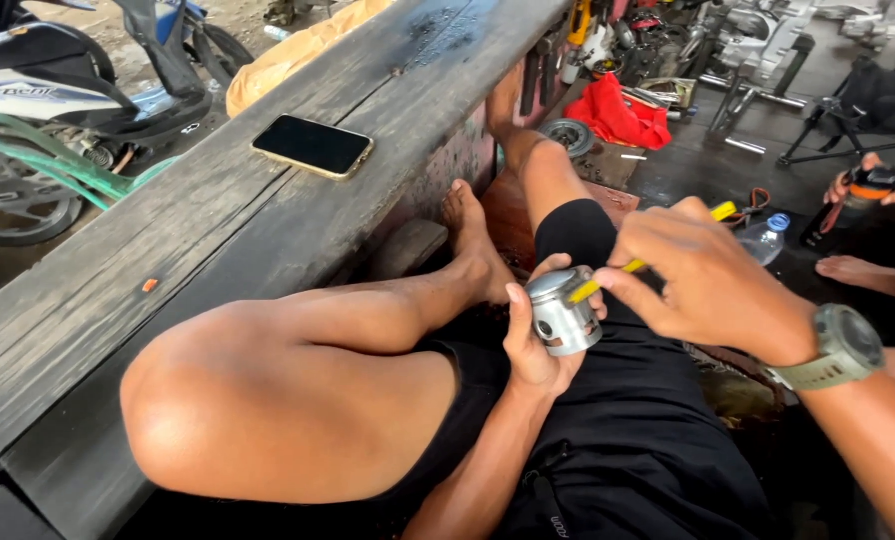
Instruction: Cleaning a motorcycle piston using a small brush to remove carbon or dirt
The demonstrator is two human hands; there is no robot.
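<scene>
A flat rectangular phone (313,145) with a dark screen and gold edge lies on the wooden bench (168,250).

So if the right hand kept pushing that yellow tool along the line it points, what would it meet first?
The right hand aims the yellow tool down-left, and its tip already looks to be touching the side of the metal piston held in the left hand. The piston comes first, then probably the left fingers behind it.
</scene>
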